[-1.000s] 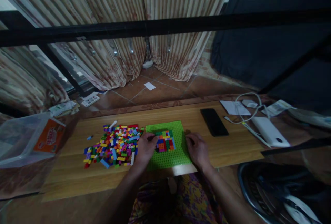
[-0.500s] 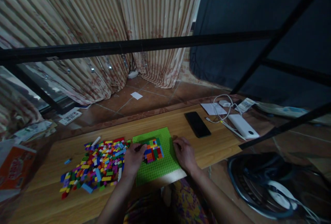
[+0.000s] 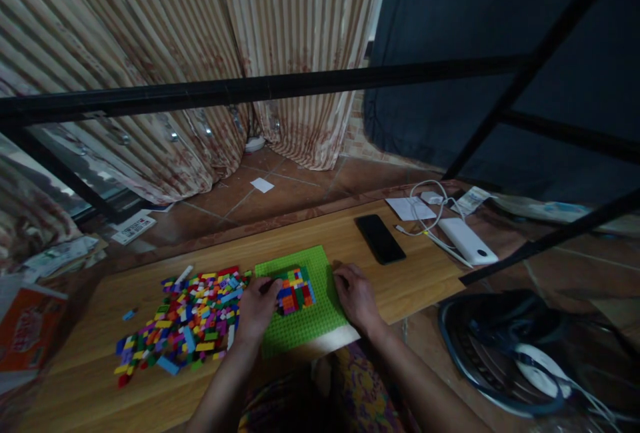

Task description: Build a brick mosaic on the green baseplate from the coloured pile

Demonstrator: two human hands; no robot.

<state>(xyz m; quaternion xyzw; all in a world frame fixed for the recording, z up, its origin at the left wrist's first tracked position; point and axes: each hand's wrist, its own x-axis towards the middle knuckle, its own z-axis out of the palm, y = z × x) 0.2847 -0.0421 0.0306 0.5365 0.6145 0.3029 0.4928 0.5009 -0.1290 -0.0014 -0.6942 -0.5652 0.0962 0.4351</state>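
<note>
Two hands on a green baseplate (image 3: 310,316) at the bench (image 3: 415,273) near edge: left hand (image 3: 256,309) curled, fingertips pressing at the left side of a small multicoloured brick patch (image 3: 294,289); whether it pinches a brick, cannot tell. Right hand (image 3: 356,298) lies flat and open on the plate's right edge. Loose bricks (image 3: 185,323) heaped just left; phone (image 3: 380,239) and power bank (image 3: 467,241) further right.

Both hands (image 3: 257,309) rest on the green baseplate (image 3: 300,319) beside loose bricks (image 3: 185,323).

One baseplate (image 3: 300,326), one phone (image 3: 380,239) (black), two hands (image 3: 255,309).
</note>
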